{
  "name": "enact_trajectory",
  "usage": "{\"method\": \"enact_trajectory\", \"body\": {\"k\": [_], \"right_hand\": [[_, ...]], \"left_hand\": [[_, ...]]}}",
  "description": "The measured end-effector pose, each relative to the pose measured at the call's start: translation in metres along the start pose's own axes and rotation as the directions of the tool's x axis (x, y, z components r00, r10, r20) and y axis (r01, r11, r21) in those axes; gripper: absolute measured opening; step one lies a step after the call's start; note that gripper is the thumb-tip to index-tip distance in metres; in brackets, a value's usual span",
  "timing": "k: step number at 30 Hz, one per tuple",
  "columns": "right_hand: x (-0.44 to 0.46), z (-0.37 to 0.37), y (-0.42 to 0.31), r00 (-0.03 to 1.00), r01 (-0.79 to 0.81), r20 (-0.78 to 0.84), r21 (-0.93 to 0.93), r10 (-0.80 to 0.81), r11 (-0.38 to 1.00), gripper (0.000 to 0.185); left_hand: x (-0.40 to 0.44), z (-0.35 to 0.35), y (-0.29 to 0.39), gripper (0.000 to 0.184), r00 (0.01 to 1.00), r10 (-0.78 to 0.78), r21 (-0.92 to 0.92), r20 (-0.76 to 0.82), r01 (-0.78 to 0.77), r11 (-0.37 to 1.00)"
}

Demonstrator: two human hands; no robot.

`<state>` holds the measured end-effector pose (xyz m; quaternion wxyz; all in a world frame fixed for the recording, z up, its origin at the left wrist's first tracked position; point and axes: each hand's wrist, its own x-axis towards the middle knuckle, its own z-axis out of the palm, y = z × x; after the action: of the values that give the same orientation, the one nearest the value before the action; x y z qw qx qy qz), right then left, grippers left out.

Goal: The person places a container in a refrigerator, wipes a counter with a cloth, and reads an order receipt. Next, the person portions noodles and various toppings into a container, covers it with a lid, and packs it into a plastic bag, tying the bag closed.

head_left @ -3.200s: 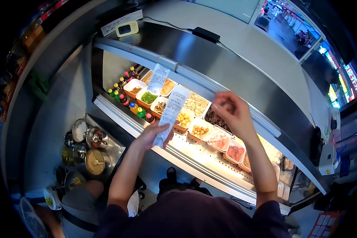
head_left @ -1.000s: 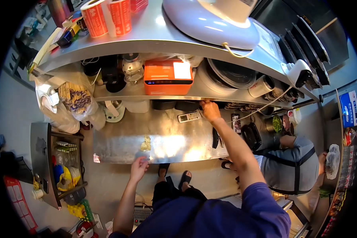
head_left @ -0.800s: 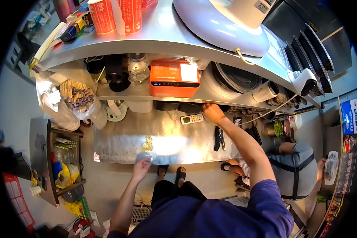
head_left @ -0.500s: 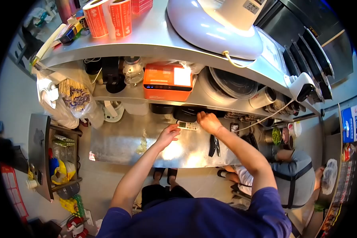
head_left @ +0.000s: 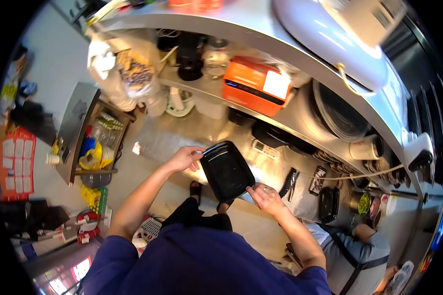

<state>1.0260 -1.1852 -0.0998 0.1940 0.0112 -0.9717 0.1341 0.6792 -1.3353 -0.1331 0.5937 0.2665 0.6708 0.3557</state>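
Note:
A black rectangular tray (head_left: 227, 170) is held in front of my body, over the front edge of the metal worktop (head_left: 167, 133). At its upper left corner is my left hand (head_left: 186, 159), with thumb and fingers pinched on the rim. My right hand (head_left: 266, 197), a ring on one finger, grips the lower right corner. Behind the tray, a white remote control (head_left: 266, 148) lies on the worktop beside dark containers (head_left: 270, 133). Black-handled tongs or scissors (head_left: 289, 184) and a phone-like item (head_left: 318, 180) lie to the right.
Above the worktop, a shelf holds an orange box-shaped device (head_left: 255, 86) and round lids (head_left: 337, 110). Skewers in a bag (head_left: 135, 73) hang at the left. Another black tray (head_left: 329, 204) sits at the right, near a co-worker in an apron (head_left: 357, 250). A small cabinet (head_left: 79, 132) stands left.
My hands have moved from the worktop's back toward my body and now hold the black tray between them. The view has turned and shifted, and the receipts seen earliest are gone from view.

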Motion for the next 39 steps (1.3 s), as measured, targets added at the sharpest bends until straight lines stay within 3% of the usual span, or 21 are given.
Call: {"method": "enact_trajectory", "body": {"k": [2,4,6,8,9,10,11,12,15,16,18,20,22,24,26,28,32,33,34,37,39], "right_hand": [[0.024,0.018,-0.007,0.998,0.061,-0.005,0.052,-0.061,0.997,0.034],[0.064,0.035,-0.015,0.983,0.182,-0.001,0.047,-0.182,0.982,0.039],[0.102,0.071,-0.029,0.981,0.186,0.032,0.099,-0.190,0.977,0.040],[0.133,0.128,-0.042,0.982,-0.179,0.000,0.289,0.187,0.940,0.029],[0.157,0.158,-0.054,0.836,-0.487,0.007,0.469,0.549,0.736,0.021],[0.167,0.187,-0.054,0.683,-0.710,0.105,0.329,0.723,0.623,0.020],[0.142,0.244,-0.038,0.651,-0.756,0.224,0.275,0.726,0.594,0.023],[0.127,0.298,-0.029,0.369,-0.811,0.490,0.585,0.790,0.016,0.024],[0.166,0.316,-0.030,0.040,-0.875,0.358,0.463,0.933,-0.140,0.021],[0.165,0.328,-0.020,0.005,-0.999,0.210,-0.037,0.978,0.013,0.029],[0.166,0.349,-0.013,-0.192,-0.975,0.128,0.090,0.973,-0.204,0.047],[0.247,0.308,-0.057,-0.167,-0.948,0.153,-0.296,0.974,-0.117,0.043],[0.237,0.336,-0.063,-0.355,-0.935,0.202,-0.067,0.913,-0.349,0.037],[0.266,0.346,-0.085,-0.731,-0.471,0.171,0.574,0.661,-0.669,0.031],[0.263,0.403,-0.089,-0.675,-0.686,-0.130,0.474,0.726,-0.552,0.025],[0.349,0.461,-0.116,-0.132,-0.674,-0.039,0.736,0.990,-0.061,0.020],[0.642,0.512,-0.116,0.401,-0.728,0.639,0.657,0.656,-0.195,0.033],[0.719,0.514,-0.110,0.476,-0.642,0.526,0.756,0.705,-0.131,0.032],[0.765,0.558,-0.083,0.374,-0.776,0.674,0.603,0.637,-0.183,0.027],[0.920,0.581,-0.026,0.414,-0.577,0.497,0.791,0.763,-0.203,0.023],[0.998,0.525,0.023,0.534,-0.576,0.361,0.817,0.765,0.017,0.023]], "left_hand": [[-0.030,-0.028,-0.030,0.037,0.997,0.048,0.061,-0.058,-0.044,0.997],[-0.059,-0.059,-0.058,0.035,0.979,-0.085,-0.144,-0.187,0.058,0.988],[-0.093,-0.099,-0.081,0.030,0.987,-0.111,-0.243,-0.120,0.079,0.967],[-0.125,-0.145,-0.114,0.028,0.962,-0.174,-0.224,-0.208,0.126,0.966],[-0.145,-0.176,-0.142,0.027,0.951,-0.173,-0.279,-0.255,0.098,0.955],[-0.157,-0.205,-0.170,0.026,0.935,-0.161,-0.323,-0.317,0.053,0.945],[-0.172,-0.230,-0.199,0.026,0.899,-0.159,-0.377,-0.409,-0.007,0.926],[-0.195,-0.254,-0.229,0.025,0.852,-0.168,-0.428,-0.495,-0.071,0.901],[-0.254,-0.330,-0.272,0.023,0.787,-0.225,-0.517,-0.575,-0.136,0.845],[-0.275,-0.351,-0.276,0.022,0.764,-0.268,-0.544,-0.586,-0.127,0.829],[-0.305,-0.399,-0.286,0.021,0.726,-0.280,-0.555,-0.628,-0.165,0.816],[-0.313,-0.458,-0.272,0.019,0.681,-0.289,-0.557,-0.673,-0.209,0.804],[-0.306,-0.505,-0.252,0.017,0.654,-0.215,-0.478,-0.726,-0.255,0.840],[-0.279,-0.546,-0.251,0.016,0.629,-0.219,-0.466,-0.746,-0.258,0.846],[-0.250,-0.593,-0.234,0.015,0.594,-0.212,-0.434,-0.776,-0.259,0.863],[-0.233,-0.619,-0.203,0.015,0.629,-0.224,-0.498,-0.745,-0.299,0.814],[-0.193,-0.691,-0.146,0.019,0.602,-0.290,-0.570,-0.744,-0.344,0.746],[-0.185,-0.716,-0.131,0.019,0.604,-0.266,-0.549,-0.751,-0.348,0.760],[-0.176,-0.739,-0.112,0.019,0.600,-0.227,-0.515,-0.767,-0.366,0.775],[-0.151,-0.799,-0.068,0.021,0.604,-0.170,-0.467,-0.779,-0.378,0.799],[-0.127,-0.843,-0.055,0.024,0.608,-0.152,-0.432,-0.779,-0.345,0.834]]}}
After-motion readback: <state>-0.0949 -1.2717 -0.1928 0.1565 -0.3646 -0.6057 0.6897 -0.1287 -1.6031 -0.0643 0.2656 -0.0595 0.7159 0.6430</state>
